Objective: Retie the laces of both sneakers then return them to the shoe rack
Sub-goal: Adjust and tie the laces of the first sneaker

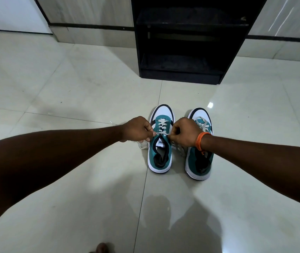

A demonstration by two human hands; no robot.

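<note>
Ahead, black shoe rack [182, 66] beyond sneakers [161, 143].

Soft, even indoor light. The glossy pale tiled floor [90, 92] carries a small glare spot at far right and blurred near shadows. Wide-angle bending curves the edges; focus stays sharp.

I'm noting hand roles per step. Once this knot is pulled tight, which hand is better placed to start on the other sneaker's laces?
Probably the right hand: it hangs directly above the right sneaker, while the left hand is across the left sneaker.
</note>
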